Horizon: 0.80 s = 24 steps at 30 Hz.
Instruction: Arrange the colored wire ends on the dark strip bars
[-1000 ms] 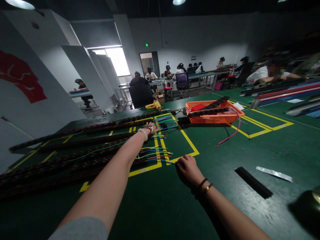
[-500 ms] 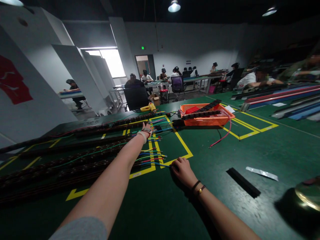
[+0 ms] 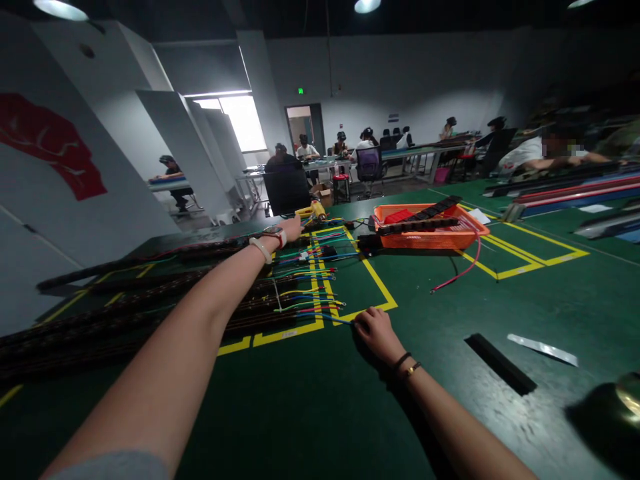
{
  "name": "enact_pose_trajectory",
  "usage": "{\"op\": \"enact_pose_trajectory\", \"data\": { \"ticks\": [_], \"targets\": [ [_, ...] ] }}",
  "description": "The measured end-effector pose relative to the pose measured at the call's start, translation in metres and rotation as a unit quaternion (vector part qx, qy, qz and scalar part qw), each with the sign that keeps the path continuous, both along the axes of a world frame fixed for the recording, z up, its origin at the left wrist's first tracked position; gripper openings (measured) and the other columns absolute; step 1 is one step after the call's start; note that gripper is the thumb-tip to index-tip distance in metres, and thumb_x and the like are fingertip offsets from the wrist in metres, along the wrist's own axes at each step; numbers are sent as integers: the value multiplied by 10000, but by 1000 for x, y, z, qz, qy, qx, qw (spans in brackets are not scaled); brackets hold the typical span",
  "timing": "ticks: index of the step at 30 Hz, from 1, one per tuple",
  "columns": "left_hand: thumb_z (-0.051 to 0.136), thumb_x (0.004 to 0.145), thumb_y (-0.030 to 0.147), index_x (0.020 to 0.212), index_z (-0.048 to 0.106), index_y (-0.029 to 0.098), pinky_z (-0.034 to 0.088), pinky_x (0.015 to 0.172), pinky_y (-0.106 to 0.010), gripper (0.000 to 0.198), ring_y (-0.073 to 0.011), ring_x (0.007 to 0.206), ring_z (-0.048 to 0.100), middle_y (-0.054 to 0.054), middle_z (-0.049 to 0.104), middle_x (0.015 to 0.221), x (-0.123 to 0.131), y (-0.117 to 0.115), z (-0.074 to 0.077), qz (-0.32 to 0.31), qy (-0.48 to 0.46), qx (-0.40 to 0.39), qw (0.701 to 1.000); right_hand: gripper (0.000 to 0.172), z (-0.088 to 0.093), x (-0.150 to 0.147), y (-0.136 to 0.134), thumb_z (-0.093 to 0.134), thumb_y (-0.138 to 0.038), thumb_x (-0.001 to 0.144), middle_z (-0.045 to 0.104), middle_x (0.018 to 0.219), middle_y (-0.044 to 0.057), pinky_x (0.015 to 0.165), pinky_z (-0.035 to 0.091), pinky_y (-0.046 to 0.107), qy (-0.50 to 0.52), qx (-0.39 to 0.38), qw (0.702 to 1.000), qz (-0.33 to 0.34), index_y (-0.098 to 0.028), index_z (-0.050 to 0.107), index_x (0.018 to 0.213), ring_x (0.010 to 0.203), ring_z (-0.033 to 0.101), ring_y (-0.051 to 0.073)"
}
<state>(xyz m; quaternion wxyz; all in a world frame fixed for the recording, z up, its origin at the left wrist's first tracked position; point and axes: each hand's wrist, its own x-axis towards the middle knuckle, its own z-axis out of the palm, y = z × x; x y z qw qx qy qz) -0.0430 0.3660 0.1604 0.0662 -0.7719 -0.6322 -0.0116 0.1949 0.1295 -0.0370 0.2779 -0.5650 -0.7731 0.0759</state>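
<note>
A: ok so where's the left hand [image 3: 293, 229] at right now?

B: stretched out to the far side of the green table [image 3: 300, 413], right by the handle of the yellow heat gun [image 3: 313, 211]. Fingers are bunched up and half hidden, so no telling if it's actually gripping the thing

A: and the right hand [image 3: 375, 328]?

B: resting on the table, fingers curled in, pinching the tip of a blue wire [image 3: 339, 321]. The wire runs across the yellow tape [image 3: 373, 280] to a dark bundle on the left

A: is that the only wire there?

B: nah, there's a whole row of coloured wires [image 3: 330, 291] poking out above it, plus long dark bundles [image 3: 140, 299] lying off to the left, partly behind the left arm

A: anything else about?

B: orange basket [image 3: 425, 241] beyond the right hand with a pinkish-red wire [image 3: 476, 263] hanging over its side onto the table. Nearer, off to the right, a black strip [image 3: 500, 364] lies beside a silver strip [image 3: 543, 350]
</note>
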Motion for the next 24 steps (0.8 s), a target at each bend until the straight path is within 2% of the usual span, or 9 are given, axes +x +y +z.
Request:
{"op": "enact_pose_trajectory", "data": {
  "ticks": [3, 5, 9, 12, 14, 17, 19, 21, 24],
  "targets": [
    [446, 884, 413, 1158, 528, 133, 443, 833, -343, 400, -232, 1010, 590, -132, 623, 1105, -7, -15, 32, 7, -38, 35, 999, 132, -1, 2, 1, 512, -276, 885, 563, 873, 37, 766, 318, 279, 3, 0, 1000, 6, -205, 624, 879, 834, 482, 173],
    [436, 875, 437, 1073, 579, 138, 421, 829, -303, 386, -232, 1006, 592, -126, 646, 1065, -11, -26, 55, 5, -55, 50, 997, 140, -1, 3, 1, 509, -278, 885, 566, 871, 39, 770, 317, 283, 6, -1, 1000, 11, -203, 627, 881, 834, 482, 177],
    [367, 894, 485, 1073, 568, 106, 390, 870, -345, 465, -234, 1016, 557, -126, 613, 1068, -24, -57, 97, 7, -82, 103, 991, 167, -3, 5, 2, 494, -295, 887, 568, 868, 44, 767, 315, 291, 3, 3, 1000, 20, -199, 631, 883, 839, 484, 186],
    [384, 902, 454, 1057, 560, 66, 373, 883, -411, 454, -242, 1000, 532, -108, 583, 995, -34, -95, 118, -50, -117, 158, 979, 181, -5, 6, 2, 485, -304, 889, 569, 869, 46, 769, 315, 299, -2, 10, 1000, 27, -200, 634, 888, 837, 488, 191],
    [378, 910, 442, 1043, 560, 78, 357, 906, -438, 428, -237, 1007, 517, -82, 558, 972, -37, -128, 123, -82, -122, 170, 974, 192, -5, 7, 1, 480, -312, 888, 571, 870, 47, 766, 318, 299, -8, 17, 999, 34, -202, 637, 899, 833, 494, 192],
    [416, 895, 451, 942, 589, 107, 343, 941, -454, 388, -253, 1058, 484, -67, 525, 987, -37, -188, 114, -128, -61, 184, 973, 211, -7, 8, 2, 472, -324, 889, 580, 880, 52, 758, 328, 297, -15, 23, 999, 45, -201, 640, 927, 834, 506, 192],
    [421, 898, 428, 922, 589, 139, 376, 930, -432, 335, -231, 1028, 499, -53, 526, 989, -34, -232, 95, -158, -24, 173, 972, 227, -8, 9, 2, 467, -333, 891, 588, 888, 56, 757, 336, 298, -14, 22, 998, 51, -200, 642, 945, 837, 513, 194],
    [467, 882, 393, 901, 591, 154, 376, 961, -426, 271, -221, 1025, 502, -56, 546, 992, -30, -275, 66, -207, 3, 162, 965, 244, -10, 10, 3, 461, -345, 892, 596, 895, 62, 761, 343, 301, -12, 20, 998, 55, -197, 645, 951, 840, 518, 198],
    [534, 849, 328, 874, 596, 170, 251, 1095, -457, 171, -214, 1079, 507, -59, 581, 1025, -24, -329, 10, -282, 31, 135, 950, 268, -12, 12, 5, 453, -364, 891, 603, 906, 70, 764, 351, 304, -12, 15, 998, 58, -192, 650, 949, 846, 522, 203]
  ]
}}
